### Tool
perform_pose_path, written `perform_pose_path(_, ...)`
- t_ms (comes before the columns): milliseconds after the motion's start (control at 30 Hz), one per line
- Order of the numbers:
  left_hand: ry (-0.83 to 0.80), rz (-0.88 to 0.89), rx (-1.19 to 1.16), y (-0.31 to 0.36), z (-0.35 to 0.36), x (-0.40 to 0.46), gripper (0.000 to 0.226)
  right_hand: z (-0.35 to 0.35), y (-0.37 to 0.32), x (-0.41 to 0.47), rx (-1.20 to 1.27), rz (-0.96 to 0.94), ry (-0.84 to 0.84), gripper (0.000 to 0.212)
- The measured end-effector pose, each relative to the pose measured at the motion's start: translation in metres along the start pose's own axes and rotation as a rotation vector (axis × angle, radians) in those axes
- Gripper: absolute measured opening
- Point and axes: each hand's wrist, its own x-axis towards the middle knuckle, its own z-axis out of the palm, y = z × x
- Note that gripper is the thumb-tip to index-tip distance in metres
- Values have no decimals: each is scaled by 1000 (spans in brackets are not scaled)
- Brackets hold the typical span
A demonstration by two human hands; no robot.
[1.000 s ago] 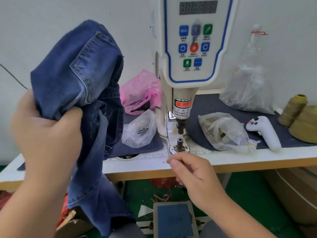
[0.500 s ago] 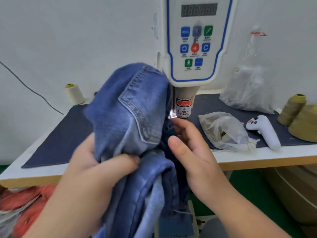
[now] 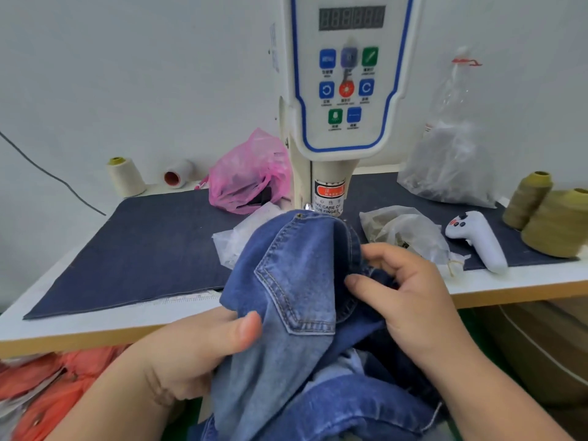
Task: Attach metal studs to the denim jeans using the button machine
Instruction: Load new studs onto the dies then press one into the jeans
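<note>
At the centre of the frame the jeans (image 3: pixel 296 281) drape off the counter (image 3: pixel 95 316) under the button machine (image 3: pixel 343 90). Left hand (image 3: pixel 191 348) grips the pocket edge; right hand (image 3: pixel 404 291) pinches the seam. Soft, floppy, fairly heavy denim seems best held by its stiff stitched seams.

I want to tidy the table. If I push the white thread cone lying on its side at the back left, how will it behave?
The white thread cone will probably roll, since it lies on its side, and likely in a curve because it tapers. It looks nearly empty, so probably light. The upright cream cone beside it might get bumped.
</note>
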Motion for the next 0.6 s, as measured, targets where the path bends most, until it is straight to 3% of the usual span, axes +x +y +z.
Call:
perform_pose_path(133, -87, 18, 258, -2, 4, 5, 72, -9, -2, -3, -39, 10, 69, 38)
perform_pose_path(233, -117, 21, 258, -3, 15, 5, 77, -12, -1, -5, -69, -13, 90, 48)
perform_pose_path(300, -194, 1, 201, -4, 20, 4, 72, -12, 0, -6, -112, -28, 76, 49)
perform_pose_path(400, -331, -42, 47, 2, 29, -1, 56, -10, 0, -7, -123, -30, 44, 34)
perform_pose_path(600, -235, 38, 55, 1, 39, -4, 58, -7, 8, -7, -190, -48, 65, 33)
